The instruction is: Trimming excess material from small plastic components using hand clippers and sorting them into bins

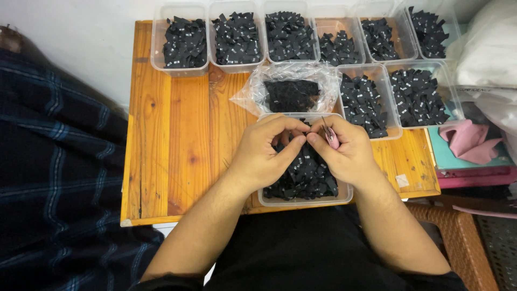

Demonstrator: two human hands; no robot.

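Observation:
My left hand [264, 151] and my right hand [344, 153] meet over a clear plastic tub [301, 200] full of small black fabric labels [307, 178] at the table's near edge. The left fingers pinch a small black label at the point where the hands meet. The right hand grips a small pink-handled snipping tool [329, 134], its metal tips pointing up and left, right at the pinched label. Much of the tub's contents is hidden under both hands.
A wooden table [177, 140] carries several clear tubs of black labels [186, 43] along the far edge and at right [417, 97]. An open clear plastic bag of labels [291, 91] lies behind my tub. Dark plaid cloth [54, 161] lies left; pink cloth [468, 140] lies right.

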